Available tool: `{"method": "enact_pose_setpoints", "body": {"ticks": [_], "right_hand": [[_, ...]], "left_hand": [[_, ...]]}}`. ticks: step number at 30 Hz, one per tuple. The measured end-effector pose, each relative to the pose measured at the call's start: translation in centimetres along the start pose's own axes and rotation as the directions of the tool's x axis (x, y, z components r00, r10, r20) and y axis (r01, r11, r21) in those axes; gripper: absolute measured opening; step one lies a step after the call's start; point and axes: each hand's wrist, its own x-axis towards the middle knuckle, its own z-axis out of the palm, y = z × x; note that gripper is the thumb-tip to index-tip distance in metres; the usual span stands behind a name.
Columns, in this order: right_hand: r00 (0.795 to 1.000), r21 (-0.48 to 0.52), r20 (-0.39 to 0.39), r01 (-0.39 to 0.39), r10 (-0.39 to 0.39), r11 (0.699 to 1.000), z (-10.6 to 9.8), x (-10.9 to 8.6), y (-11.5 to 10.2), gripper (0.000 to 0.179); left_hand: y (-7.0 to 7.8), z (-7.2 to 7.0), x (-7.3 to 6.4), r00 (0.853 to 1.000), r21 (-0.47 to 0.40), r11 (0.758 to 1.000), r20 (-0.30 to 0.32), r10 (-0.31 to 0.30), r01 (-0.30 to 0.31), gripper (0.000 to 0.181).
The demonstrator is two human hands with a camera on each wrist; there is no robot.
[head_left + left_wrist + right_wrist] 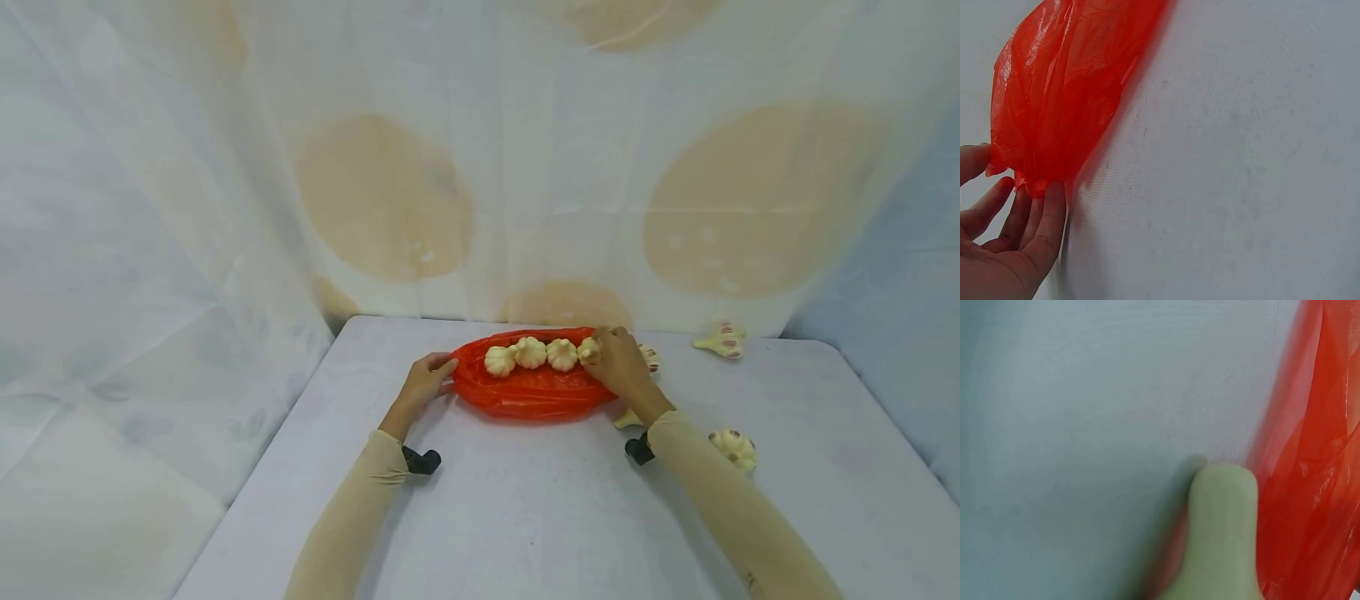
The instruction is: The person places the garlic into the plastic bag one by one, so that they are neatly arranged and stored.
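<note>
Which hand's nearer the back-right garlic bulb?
Right. Right hand is left of the bulb, at right end of red bag; left hand farther left, at its left end.

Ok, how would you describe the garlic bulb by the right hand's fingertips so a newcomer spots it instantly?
On the white table, find the red plastic bag between the hands. Across it runs a row of four pale garlic bulbs. Take the rightmost bulb, the only one in that row with the right hand at it.
</note>
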Motion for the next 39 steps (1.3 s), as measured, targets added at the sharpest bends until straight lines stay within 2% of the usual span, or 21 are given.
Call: {"method": "enact_pose_setpoints", "body": {"ticks": [6, 11, 15, 23, 30, 32, 35, 39], "right_hand": [[1.000, 0.030, -0.014, 0.028, -0.028, 0.999, -0.5, -0.2, -0.1, 0.053], [0.998, 0.040, -0.030, 0.052, -0.050, 0.998, -1.6, -0.4, 0.0, 0.056], [0.998, 0.043, -0.039, 0.040, -0.038, 0.998, -3.2, -0.6, -0.1, 0.055], [0.995, -0.026, -0.086, 0.038, -0.040, 0.999, -6.8, -1.5, 0.7, 0.059], [0.987, -0.054, -0.125, 0.092, -0.098, 0.994, -9.1, -3.3, 1.7, 0.055], [0.987, -0.074, -0.094, 0.127, -0.133, 0.989, -9.5, -4.1, 1.8, 0.055], [0.981, -0.095, 0.003, 0.196, -0.196, 0.976, -9.7, -5.3, 1.8, 0.056], [0.945, -0.103, 0.137, 0.312, -0.297, 0.945, -9.9, -6.7, 1.6, 0.057]], "left_hand": [[0.1, 0.0, 0.1, 1.000, 0.007, 1.000, -0.009, 0.002, -0.002, 0.036], [0.1, 0.1, 0.3, 1.000, 0.016, 1.000, -0.001, 0.002, -0.002, 0.037], [0.1, 0.2, 0.5, 1.000, 0.012, 1.000, 0.006, 0.005, -0.006, 0.037], [0.2, 0.4, 0.7, 1.000, 0.011, 1.000, 0.007, 0.003, -0.003, 0.034], [0.4, 0.4, 0.6, 1.000, 0.010, 1.000, 0.001, -0.001, 0.001, 0.035], [0.4, 0.4, 0.6, 1.000, 0.012, 1.000, 0.002, -0.004, 0.004, 0.035], [0.3, 0.4, 0.6, 1.000, 0.006, 1.000, 0.003, -0.004, 0.004, 0.035], [0.3, 0.4, 0.6, 1.000, 0.007, 1.000, 0.008, 0.000, 0.000, 0.036]]}}
